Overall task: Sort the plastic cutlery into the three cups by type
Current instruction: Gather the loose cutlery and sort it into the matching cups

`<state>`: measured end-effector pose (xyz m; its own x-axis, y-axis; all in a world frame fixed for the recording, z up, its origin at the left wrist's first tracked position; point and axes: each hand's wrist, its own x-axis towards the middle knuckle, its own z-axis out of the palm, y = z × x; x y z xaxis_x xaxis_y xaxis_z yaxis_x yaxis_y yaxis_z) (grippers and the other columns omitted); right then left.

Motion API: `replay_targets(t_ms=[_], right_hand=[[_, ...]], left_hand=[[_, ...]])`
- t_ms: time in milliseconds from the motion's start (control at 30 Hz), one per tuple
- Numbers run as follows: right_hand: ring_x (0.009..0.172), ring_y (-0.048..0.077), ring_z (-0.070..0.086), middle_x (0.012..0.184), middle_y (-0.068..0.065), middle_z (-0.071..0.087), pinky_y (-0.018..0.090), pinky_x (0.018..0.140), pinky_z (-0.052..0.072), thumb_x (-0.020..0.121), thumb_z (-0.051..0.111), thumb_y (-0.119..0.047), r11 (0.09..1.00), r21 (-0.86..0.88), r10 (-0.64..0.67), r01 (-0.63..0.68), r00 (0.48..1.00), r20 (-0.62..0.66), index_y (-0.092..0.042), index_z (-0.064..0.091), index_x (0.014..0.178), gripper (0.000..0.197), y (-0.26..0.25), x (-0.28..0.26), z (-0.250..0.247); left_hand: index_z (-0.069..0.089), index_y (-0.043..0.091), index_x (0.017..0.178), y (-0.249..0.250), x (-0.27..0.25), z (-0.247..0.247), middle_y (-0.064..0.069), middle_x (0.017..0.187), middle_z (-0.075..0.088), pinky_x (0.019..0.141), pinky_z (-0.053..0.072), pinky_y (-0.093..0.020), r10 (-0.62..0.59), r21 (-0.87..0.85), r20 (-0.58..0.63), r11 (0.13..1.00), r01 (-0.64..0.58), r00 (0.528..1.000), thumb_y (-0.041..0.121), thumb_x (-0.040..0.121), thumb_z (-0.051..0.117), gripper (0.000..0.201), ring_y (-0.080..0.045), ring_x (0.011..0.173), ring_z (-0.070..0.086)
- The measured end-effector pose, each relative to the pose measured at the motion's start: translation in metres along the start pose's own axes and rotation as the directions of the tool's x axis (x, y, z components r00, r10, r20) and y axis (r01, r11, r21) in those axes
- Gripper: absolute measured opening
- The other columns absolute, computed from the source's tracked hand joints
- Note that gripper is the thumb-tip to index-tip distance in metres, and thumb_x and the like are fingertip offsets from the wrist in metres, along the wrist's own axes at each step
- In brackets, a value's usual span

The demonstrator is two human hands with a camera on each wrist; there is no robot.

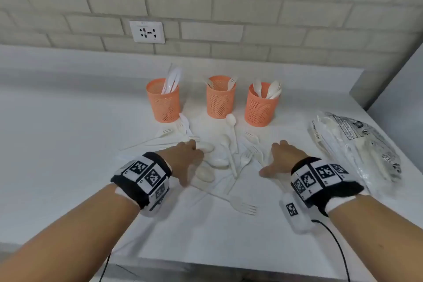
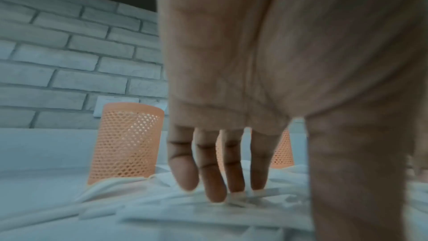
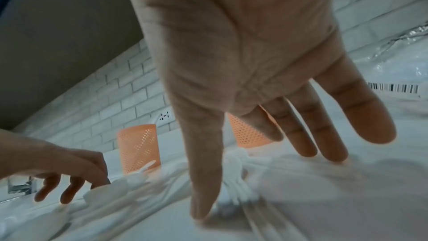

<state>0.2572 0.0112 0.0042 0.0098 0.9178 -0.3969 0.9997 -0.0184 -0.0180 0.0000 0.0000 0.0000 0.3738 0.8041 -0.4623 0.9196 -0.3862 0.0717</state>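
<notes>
Three orange mesh cups stand in a row on the white counter: the left cup (image 1: 163,100) holds knives, the middle cup (image 1: 220,97) forks, the right cup (image 1: 261,105) spoons. Loose white spoons (image 1: 229,149), forks (image 1: 242,205) and a knife (image 1: 185,124) lie scattered in front of them. My left hand (image 1: 185,160) hovers low over the left side of the pile, its straight fingers (image 2: 208,177) reaching down to the cutlery and holding nothing. My right hand (image 1: 279,158) is spread open over the right side of the pile, its fingers (image 3: 301,135) straight and empty.
A clear plastic bag (image 1: 357,144) of more cutlery lies at the right edge of the counter. A wall socket (image 1: 147,31) sits on the brick wall behind the cups. The counter's front edge (image 1: 206,261) is close to my forearms.
</notes>
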Motion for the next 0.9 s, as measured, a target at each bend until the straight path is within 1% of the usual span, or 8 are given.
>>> replay_targets(t_ms=[133, 300, 367, 467, 567, 667, 767, 900], right_hand=[[0.111, 0.029, 0.052, 0.122, 0.011, 0.048, 0.034, 0.084, 0.045, 0.077, 0.067, -0.045, 1.0, 0.005, 0.007, -0.007, 1.0, -0.011, -0.005, 0.048, 0.117, 0.059, -0.008, 0.003, 0.0], [0.096, 0.027, 0.056, 0.104, 0.013, 0.056, 0.029, 0.074, 0.041, 0.088, 0.055, -0.015, 0.994, 0.1, -0.034, 0.038, 0.998, -0.049, -0.006, 0.05, 0.091, 0.011, -0.017, 0.009, 0.0], [0.09, 0.025, 0.051, 0.103, 0.014, 0.056, 0.028, 0.075, 0.039, 0.09, 0.049, -0.01, 0.992, 0.121, -0.027, 0.034, 0.998, -0.054, -0.007, 0.046, 0.082, 0.01, -0.02, 0.011, 0.001], [0.087, 0.023, 0.05, 0.1, 0.012, 0.055, 0.027, 0.074, 0.039, 0.09, 0.051, -0.016, 0.985, 0.168, -0.02, 0.027, 0.999, -0.044, -0.003, 0.052, 0.098, 0.015, -0.021, 0.011, 0.003], [0.099, 0.028, 0.056, 0.107, 0.014, 0.056, 0.029, 0.076, 0.041, 0.092, 0.046, -0.014, 0.982, 0.187, -0.004, 0.007, 1.0, -0.016, 0.003, 0.052, 0.114, 0.029, -0.022, 0.012, 0.005], [0.119, 0.03, 0.049, 0.134, 0.02, 0.042, 0.034, 0.093, 0.042, 0.093, 0.041, -0.012, 0.984, 0.17, 0.044, -0.044, 0.999, 0.008, 0.004, 0.041, 0.127, 0.037, -0.026, 0.013, 0.008], [0.118, 0.033, 0.051, 0.132, 0.021, 0.046, 0.036, 0.094, 0.043, 0.092, 0.042, -0.009, 0.974, 0.221, 0.056, -0.053, 0.998, -0.005, 0.004, 0.034, 0.128, 0.039, -0.021, 0.015, 0.008], [0.114, 0.032, 0.053, 0.127, 0.02, 0.053, 0.036, 0.095, 0.042, 0.096, 0.039, -0.013, 0.977, 0.215, 0.008, -0.01, 1.0, 0.009, 0.006, 0.041, 0.125, 0.035, -0.011, 0.014, 0.006]], left_hand=[[0.048, 0.013, 0.129, 0.004, 0.013, -0.003, -0.009, 0.125, 0.042, 0.092, 0.043, -0.037, -0.018, 0.012, -0.125, 1.0, 0.019, 0.992, 0.023, 0.077, 0.071, 0.058, -0.028, 0.116, 0.045], [0.053, 0.01, 0.12, 0.014, 0.024, -0.002, -0.009, 0.122, 0.048, 0.088, 0.041, -0.035, -0.021, 0.026, -0.128, 0.999, 0.025, 0.992, 0.027, 0.083, 0.065, 0.042, -0.027, 0.114, 0.046], [0.053, 0.009, 0.117, 0.017, 0.027, -0.001, -0.009, 0.12, 0.05, 0.088, 0.042, -0.036, -0.018, -0.003, -0.14, 1.0, 0.018, 0.99, 0.025, 0.084, 0.063, 0.038, -0.027, 0.113, 0.049], [0.054, 0.009, 0.107, 0.018, 0.03, 0.0, -0.009, 0.116, 0.056, 0.086, 0.041, -0.032, -0.007, -0.054, -0.144, 0.999, 0.0, 0.99, 0.017, 0.086, 0.06, 0.023, -0.027, 0.109, 0.053], [0.052, 0.011, 0.099, 0.021, 0.03, -0.002, -0.012, 0.113, 0.06, 0.082, 0.039, -0.029, -0.007, -0.05, -0.116, 0.999, 0.001, 0.993, 0.013, 0.089, 0.056, 0.011, -0.027, 0.105, 0.055], [0.054, 0.002, 0.109, 0.023, 0.03, -0.004, -0.015, 0.117, 0.058, 0.083, 0.04, -0.028, -0.04, -0.027, -0.135, 0.999, 0.037, 0.99, 0.014, 0.093, 0.047, 0.021, -0.025, 0.099, 0.055], [0.047, -0.001, 0.121, 0.026, 0.027, -0.007, -0.014, 0.125, 0.048, 0.076, 0.035, -0.021, -0.056, -0.04, -0.146, 0.998, 0.051, 0.988, 0.012, 0.099, 0.036, 0.028, -0.01, 0.073, 0.039], [0.044, -0.002, 0.114, 0.023, 0.025, -0.012, -0.021, 0.115, 0.055, 0.084, 0.041, -0.035, -0.077, -0.159, -0.213, 0.986, 0.043, 0.974, 0.004, 0.095, 0.037, 0.021, -0.032, 0.098, 0.056]])
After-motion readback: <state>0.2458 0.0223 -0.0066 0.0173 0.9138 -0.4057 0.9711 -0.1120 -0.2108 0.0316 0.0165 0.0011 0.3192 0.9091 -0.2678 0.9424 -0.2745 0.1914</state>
